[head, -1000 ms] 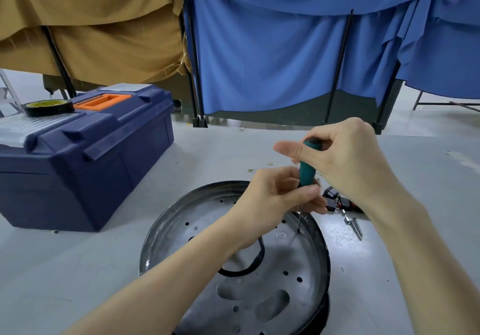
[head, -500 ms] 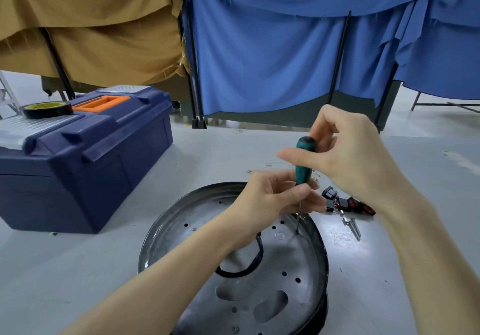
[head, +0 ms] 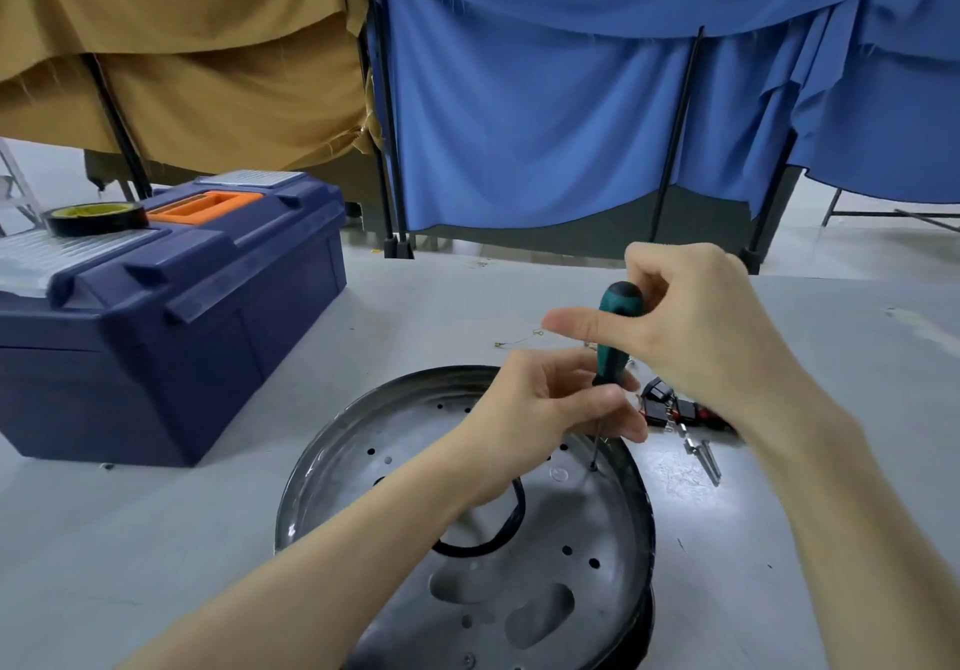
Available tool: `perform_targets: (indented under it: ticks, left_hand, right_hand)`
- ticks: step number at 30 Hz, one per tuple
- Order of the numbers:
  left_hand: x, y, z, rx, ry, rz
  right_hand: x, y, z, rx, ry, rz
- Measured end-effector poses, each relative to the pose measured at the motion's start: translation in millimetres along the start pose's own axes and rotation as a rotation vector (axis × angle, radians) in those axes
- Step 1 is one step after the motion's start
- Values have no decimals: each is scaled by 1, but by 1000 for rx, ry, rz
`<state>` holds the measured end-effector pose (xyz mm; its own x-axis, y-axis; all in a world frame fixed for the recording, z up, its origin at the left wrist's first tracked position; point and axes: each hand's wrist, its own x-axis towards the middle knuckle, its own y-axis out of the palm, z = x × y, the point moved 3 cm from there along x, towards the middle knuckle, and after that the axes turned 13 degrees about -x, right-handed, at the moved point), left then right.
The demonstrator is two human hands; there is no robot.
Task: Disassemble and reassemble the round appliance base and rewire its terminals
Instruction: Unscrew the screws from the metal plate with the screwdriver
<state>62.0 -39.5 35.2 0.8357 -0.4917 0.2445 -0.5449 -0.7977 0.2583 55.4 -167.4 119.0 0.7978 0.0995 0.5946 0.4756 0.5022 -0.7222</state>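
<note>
Your right hand point(head: 691, 326) pinches the green screwdriver point(head: 613, 337) handle; just below, your left hand point(head: 550, 409) closes around its shaft, tip on the round base point(head: 363, 461).

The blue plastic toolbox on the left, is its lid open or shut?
Shut. The blue plastic toolbox has its lid flat on the body, with a black tape roll resting on top.

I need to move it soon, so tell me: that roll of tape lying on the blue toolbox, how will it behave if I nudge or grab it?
The roll of tape lies flat on the toolbox lid, so a nudge would probably slide it rather than roll it. Stood on edge, its round shape would likely roll. It looks small and hollow, so probably light.
</note>
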Motion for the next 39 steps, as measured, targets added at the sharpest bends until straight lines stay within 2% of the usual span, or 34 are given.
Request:
perform_targets:
  ticks: [3, 5, 8, 12, 14, 19, 22, 27, 29, 34, 36, 39]
  left_hand:
    - [-3, -1, -2, 0, -65, 68]
    - [-3, 0, -2, -18, -80, 74]
    - [-2, 3, -4, -12, -46, 21]
    - [0, 5, -1, 39, 6, 6]
    - [-1, 2, -1, 3, -30, 19]
    - [-3, -3, -4, -14, -98, 89]
    - [-3, -1, -6, -47, -46, 41]
    - [-2, -1, -7, 19, 34, -30]
    - [-2, -1, -6, 26, 19, -10]
    - [-4, 3, -5, 44, -26, 79]
    - [-4, 4, -6, 14, -23, 66]
    - [-3, 4, -7, 23, -8, 23]
  right_hand:
    - [-2, -8, -5, 222, -29, 267]
    - [-3, -9, -7, 372, -74, 364]
    - [-2, -6, -9, 420, -33, 271]
    - [-3, 8, 3, 256, 2, 63]
    - [-2, 12, 7, 148, 7, 14]
    - [-3, 3, 2, 410, -67, 289]
    - [-3, 0, 1, 411, -60, 212]
    - [-4, 6, 8, 222, 44, -8]
    - [-3, 5, 8, 125, 28, 29]
    - [-5, -8, 3, 216, -124, 333]
    - [-4, -7, 2, 216, -149, 333]
    - [-3, 0, 5, 205, -89, 170]
